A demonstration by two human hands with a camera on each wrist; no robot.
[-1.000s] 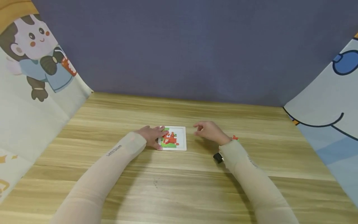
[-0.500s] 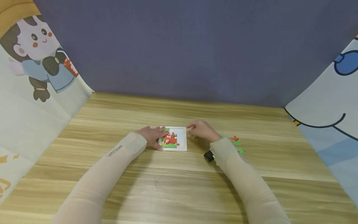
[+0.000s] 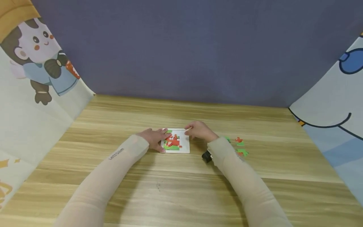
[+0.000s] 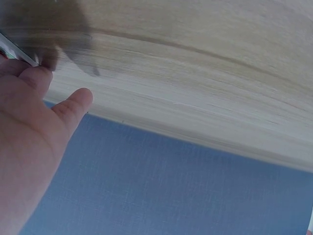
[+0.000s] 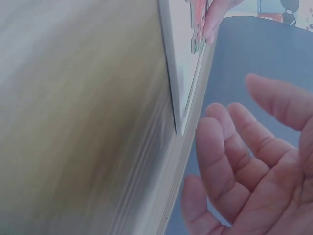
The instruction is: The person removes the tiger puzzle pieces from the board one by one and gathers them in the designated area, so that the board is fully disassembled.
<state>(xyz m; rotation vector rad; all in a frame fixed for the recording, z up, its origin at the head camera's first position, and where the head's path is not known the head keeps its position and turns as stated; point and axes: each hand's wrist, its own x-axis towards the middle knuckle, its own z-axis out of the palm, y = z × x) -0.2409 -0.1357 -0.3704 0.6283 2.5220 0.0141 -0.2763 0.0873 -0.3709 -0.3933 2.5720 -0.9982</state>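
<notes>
A white-framed jigsaw board (image 3: 184,146) lies flat on the table. An orange tiger on green (image 3: 172,141) fills its left part; bare white shows on the right. My left hand (image 3: 153,138) rests on the board's left edge, fingers spread. In the left wrist view, the left hand (image 4: 34,112) reaches past the board's edge. My right hand (image 3: 200,130) hovers at the board's upper right corner, fingertips over the frame. The right wrist view shows the right hand (image 5: 259,161) with loosely bent fingers apart from the thumb and no piece visible between them.
Several loose puzzle pieces (image 3: 239,141) in orange and green lie right of the right wrist, partly hidden by the sleeve. A black wrist device (image 3: 207,156) hangs under that wrist. A dark blue backdrop (image 3: 193,53) closes the table's far side, and printed cloths flank it.
My right hand has moved left, from beside the board to over its upper right corner. More loose pieces show behind the sleeve. The left hand stays in place.
</notes>
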